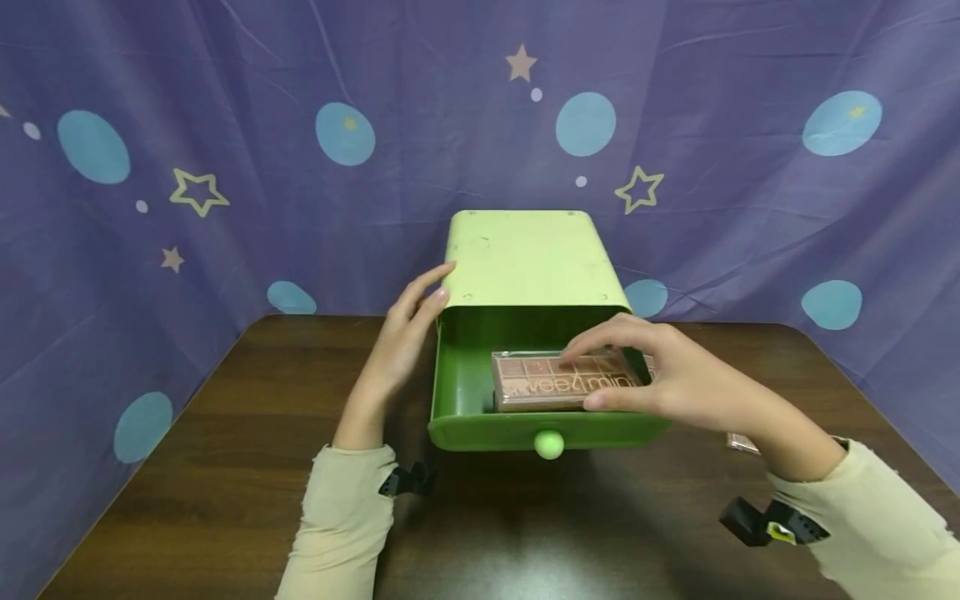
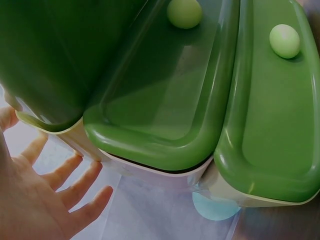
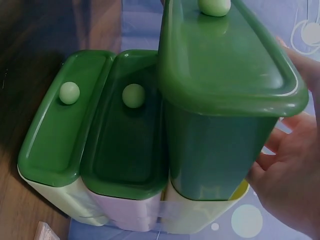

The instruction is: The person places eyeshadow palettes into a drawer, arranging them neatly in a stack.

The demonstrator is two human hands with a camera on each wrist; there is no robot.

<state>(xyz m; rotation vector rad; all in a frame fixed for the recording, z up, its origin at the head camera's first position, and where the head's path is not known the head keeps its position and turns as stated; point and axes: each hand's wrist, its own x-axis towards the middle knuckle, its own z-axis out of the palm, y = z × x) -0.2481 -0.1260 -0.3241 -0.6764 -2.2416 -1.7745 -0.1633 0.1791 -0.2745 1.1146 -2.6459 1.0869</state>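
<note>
A drawer cabinet [image 1: 532, 254] with a light green top stands on the table, its green top drawer [image 1: 480, 433] pulled out by a round knob side facing me. My right hand [image 1: 682, 375] pinches an eyeshadow palette [image 1: 558, 383] with a clear lid, thumb at the near edge and fingers on top. The palette overlaps the drawer's inside, close behind its front. Against the cabinet's left side rests my left hand [image 1: 397, 342], fingers extended at the upper edge. In the left wrist view the fingers of this left hand [image 2: 45, 200] are spread beside the casing.
Below the pulled-out drawer, the middle drawer [image 3: 125, 140] and bottom drawer [image 3: 52, 145] are closed, each with a pale green knob. A second palette [image 1: 742, 442] lies on the table [image 1: 300, 483] at the right, partly behind my right forearm. A patterned purple cloth [image 1: 450, 125] hangs behind.
</note>
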